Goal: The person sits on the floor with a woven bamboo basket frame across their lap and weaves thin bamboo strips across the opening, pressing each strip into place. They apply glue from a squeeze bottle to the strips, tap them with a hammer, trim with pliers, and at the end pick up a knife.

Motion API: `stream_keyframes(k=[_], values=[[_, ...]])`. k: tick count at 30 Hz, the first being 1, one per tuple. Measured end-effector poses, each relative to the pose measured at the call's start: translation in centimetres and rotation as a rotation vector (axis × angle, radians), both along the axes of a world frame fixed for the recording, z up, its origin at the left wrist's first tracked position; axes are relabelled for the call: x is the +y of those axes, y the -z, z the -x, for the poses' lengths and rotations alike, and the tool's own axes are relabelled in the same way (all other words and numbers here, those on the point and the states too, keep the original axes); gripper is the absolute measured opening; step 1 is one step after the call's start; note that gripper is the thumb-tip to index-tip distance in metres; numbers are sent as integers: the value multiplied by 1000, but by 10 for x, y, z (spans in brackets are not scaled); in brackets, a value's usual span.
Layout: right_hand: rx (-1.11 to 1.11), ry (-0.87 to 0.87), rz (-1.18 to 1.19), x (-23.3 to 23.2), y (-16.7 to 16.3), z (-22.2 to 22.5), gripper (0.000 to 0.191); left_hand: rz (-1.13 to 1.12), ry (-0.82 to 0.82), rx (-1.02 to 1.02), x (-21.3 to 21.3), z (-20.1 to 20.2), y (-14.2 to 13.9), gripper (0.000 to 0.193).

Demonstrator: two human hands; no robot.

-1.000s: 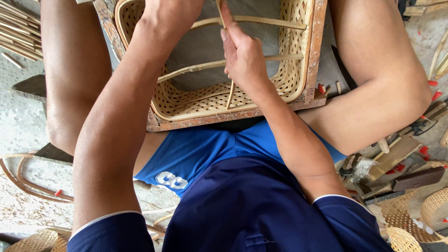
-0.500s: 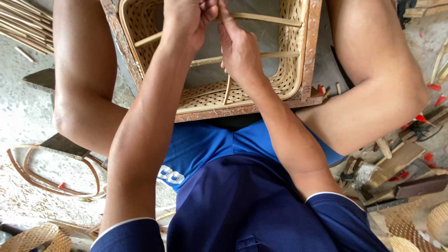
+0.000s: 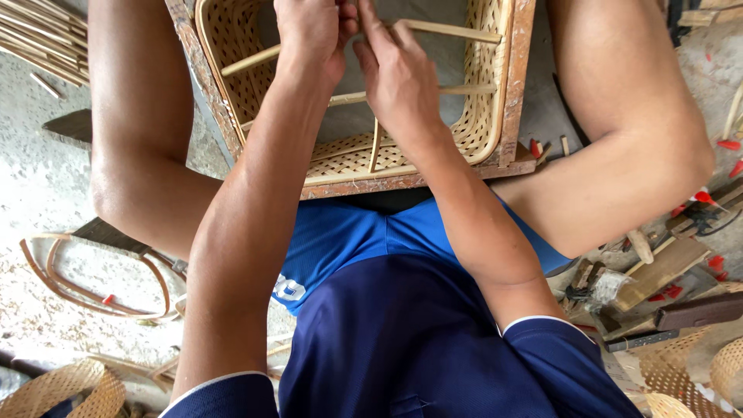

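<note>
A woven bamboo basket [image 3: 480, 116] sits inside a worn wooden frame [image 3: 517, 93] between my knees. Pale bamboo sticks [image 3: 457, 31] run across its opening, and a short upright strip [image 3: 374, 147] rises from its near wall. My left hand [image 3: 309, 35] is closed around the crossing sticks near the middle of the opening. My right hand [image 3: 395, 73] is right beside it, fingers pinching the same sticks. The two hands touch each other.
A bundle of bamboo rods [image 3: 39, 39] lies at the upper left. Bent cane hoops [image 3: 93, 286] rest on the dusty floor at left. Wood blocks and tools [image 3: 658, 286] are scattered at right. Woven basket pieces [image 3: 62, 391] lie at the bottom corners.
My view has tilted down, so basket and hands sit lower in frame. My left hand has moved right and closed on the sticks next to my right hand.
</note>
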State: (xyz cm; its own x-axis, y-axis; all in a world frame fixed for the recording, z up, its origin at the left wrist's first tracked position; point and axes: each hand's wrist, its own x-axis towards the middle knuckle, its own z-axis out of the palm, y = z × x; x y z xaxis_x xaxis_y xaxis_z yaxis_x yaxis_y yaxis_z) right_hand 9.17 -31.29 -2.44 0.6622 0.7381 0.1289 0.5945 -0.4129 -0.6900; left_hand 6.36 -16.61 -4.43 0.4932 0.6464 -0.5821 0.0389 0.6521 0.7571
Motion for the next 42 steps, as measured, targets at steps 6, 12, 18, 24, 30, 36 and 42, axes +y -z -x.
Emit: stream_keyframes(k=[6,12,18,24,30,36,42], values=[[-161,59,-27,-1,25,7,54,50,44,9,4,7,-4,19],[-33,32,282,-5,15,4,54,252,112,-129,7,5,-20,20],[129,138,-190,-72,-41,-22,27,-209,346,303,-6,46,-85,32],[826,245,-195,-36,-32,-76,30,346,147,-87,-52,-10,-70,26],[1246,458,-176,18,-43,-99,40,271,-1,0,-56,-69,-55,32],[1389,497,-267,23,-54,-98,32,196,-60,53,-61,-72,-66,33],[798,479,-102,14,-77,-95,30,236,21,121,-59,-72,-51,36]])
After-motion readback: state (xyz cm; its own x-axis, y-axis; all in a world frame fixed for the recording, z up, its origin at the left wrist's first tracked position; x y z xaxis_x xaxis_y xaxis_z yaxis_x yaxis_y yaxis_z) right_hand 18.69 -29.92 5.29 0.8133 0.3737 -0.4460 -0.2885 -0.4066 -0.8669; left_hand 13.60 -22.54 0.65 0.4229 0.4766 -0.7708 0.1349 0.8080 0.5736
